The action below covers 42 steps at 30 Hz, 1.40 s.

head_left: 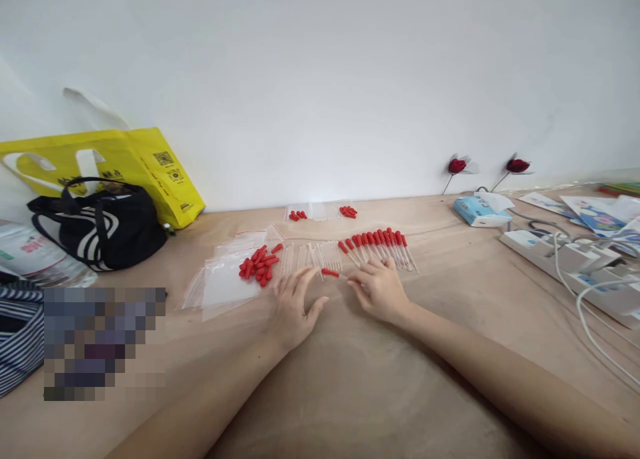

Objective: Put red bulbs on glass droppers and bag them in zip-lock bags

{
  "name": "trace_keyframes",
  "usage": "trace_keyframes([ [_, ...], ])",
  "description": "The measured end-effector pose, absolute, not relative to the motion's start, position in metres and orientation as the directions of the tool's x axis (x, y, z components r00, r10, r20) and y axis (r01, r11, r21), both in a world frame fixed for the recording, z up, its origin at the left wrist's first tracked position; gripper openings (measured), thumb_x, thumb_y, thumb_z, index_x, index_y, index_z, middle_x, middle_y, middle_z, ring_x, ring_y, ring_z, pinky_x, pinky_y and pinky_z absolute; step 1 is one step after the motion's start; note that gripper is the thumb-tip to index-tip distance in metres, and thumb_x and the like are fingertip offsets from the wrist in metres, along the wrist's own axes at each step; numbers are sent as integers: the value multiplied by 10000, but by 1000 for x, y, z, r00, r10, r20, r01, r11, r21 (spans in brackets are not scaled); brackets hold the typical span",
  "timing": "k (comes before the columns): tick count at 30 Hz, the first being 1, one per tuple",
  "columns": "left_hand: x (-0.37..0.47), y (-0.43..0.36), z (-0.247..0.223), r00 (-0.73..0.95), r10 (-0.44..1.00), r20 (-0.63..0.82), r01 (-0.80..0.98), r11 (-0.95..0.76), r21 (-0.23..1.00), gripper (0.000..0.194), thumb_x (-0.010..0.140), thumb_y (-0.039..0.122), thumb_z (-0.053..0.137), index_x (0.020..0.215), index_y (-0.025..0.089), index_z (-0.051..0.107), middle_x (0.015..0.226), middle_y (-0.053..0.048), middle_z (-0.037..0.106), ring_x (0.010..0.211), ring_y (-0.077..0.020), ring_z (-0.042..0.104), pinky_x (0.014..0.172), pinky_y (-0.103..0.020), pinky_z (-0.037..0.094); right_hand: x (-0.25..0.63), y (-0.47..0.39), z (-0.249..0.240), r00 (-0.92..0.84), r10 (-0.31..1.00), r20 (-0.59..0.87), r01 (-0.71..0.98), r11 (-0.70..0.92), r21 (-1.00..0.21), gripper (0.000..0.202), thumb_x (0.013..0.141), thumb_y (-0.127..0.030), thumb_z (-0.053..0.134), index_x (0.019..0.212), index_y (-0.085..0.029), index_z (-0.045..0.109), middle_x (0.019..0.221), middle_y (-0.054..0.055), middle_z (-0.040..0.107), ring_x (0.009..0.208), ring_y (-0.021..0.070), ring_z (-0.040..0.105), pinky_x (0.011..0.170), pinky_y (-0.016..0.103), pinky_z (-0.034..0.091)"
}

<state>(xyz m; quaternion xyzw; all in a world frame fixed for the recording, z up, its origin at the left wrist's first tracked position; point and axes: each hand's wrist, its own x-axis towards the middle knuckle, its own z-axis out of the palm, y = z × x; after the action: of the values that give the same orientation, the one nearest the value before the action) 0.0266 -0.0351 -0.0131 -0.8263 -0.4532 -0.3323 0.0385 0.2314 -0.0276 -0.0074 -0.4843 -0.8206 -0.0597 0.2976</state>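
Observation:
My right hand (384,291) pinches the glass tube of a dropper whose red rubber bulb (330,272) points left, between my two hands. My left hand (294,309) is open, thumb apart from the fingers, its fingertips beside the row of bare glass tubes (311,255). Whether they touch a tube cannot be made out. Left of the tubes, a pile of loose red rubber bulbs (259,265) lies on clear zip bags (220,289). Beyond my right hand, several droppers with red bulbs (383,239) lie side by side.
Small bags with red bulbs (349,211) lie near the wall. At left stand a yellow bag (150,159) and a black bag (130,225). To the right are a tissue pack (480,211), a power strip (545,255) with cables, and papers (595,212).

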Motion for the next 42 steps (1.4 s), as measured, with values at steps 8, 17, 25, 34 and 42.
trace_keyframes([
  [8, 21, -31, -17, 292, 779, 555, 801, -516, 304, 451, 758, 261, 526, 1177, 207, 370, 1123, -88, 512, 1060, -243, 459, 906, -409, 313, 225, 32, -3, 187, 927, 326, 938, -69, -340, 206, 780, -243, 419, 820, -179, 611, 767, 60, 649, 796, 202, 541, 722, 330, 222],
  [17, 23, -31, -15, 298, 837, 459, 823, -468, 321, 424, 732, 232, 550, 1130, 210, 402, 1115, -80, 507, 1051, -243, 460, 897, -427, 307, 217, 44, -4, 237, 951, 198, 944, -177, -280, 178, 756, -234, 421, 820, -161, 570, 747, 68, 646, 735, 199, 571, 721, 343, 214],
  [25, 22, -30, -17, 314, 842, 439, 828, -469, 308, 368, 727, 244, 549, 1082, 233, 455, 1125, -66, 491, 1058, -244, 454, 897, -421, 310, 215, 41, -7, 116, 958, 262, 967, -48, -251, 267, 772, -373, 427, 753, -178, 608, 781, 67, 644, 796, 208, 549, 759, 361, 208],
  [34, 21, -29, -20, 310, 833, 459, 828, -473, 300, 336, 720, 253, 556, 1048, 244, 486, 1119, -55, 485, 1049, -244, 458, 892, -423, 313, 211, 47, -5, 156, 960, 233, 980, -121, -157, 313, 785, -304, 392, 711, -140, 648, 755, 128, 652, 731, 216, 568, 776, 382, 200],
  [42, 22, -31, -14, 313, 857, 410, 829, -457, 322, 299, 730, 247, 545, 1024, 235, 494, 1128, -67, 482, 1056, -249, 453, 899, -441, 306, 207, 63, -9, 202, 952, 232, 970, -162, -182, 299, 785, -254, 388, 769, -130, 660, 791, 150, 656, 725, 221, 584, 774, 379, 192],
])
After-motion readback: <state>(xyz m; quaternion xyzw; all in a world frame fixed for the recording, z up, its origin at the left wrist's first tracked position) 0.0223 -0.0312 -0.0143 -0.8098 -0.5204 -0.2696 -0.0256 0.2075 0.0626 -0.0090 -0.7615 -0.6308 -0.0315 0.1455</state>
